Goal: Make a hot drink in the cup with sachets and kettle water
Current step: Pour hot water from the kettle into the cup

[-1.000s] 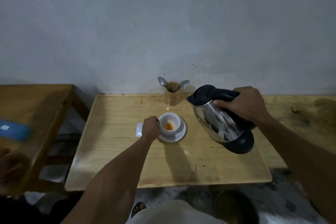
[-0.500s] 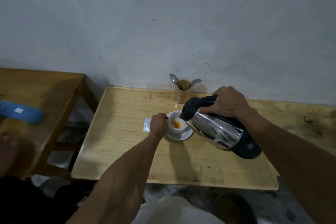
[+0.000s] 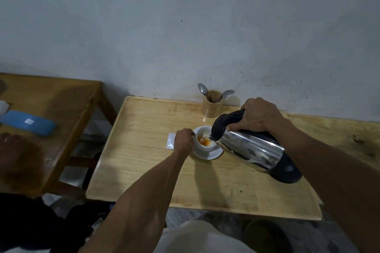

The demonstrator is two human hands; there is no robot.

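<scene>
Two hands work: left hand [image 3: 183,139] grips cup [image 3: 203,139], right hand [image 3: 257,116] grips tipped kettle [image 3: 250,148]. Orange powder's in; water going in, stirring left.

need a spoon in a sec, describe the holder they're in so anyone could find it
On the light wooden table, look along the back edge by the wall. The spoon holder stands behind the cup, a small tan cylinder and the only thing with two spoons sticking out.

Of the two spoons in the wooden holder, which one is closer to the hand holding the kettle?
The right spoon: its bowl leans toward the right hand; the other spoon leans away.
</scene>
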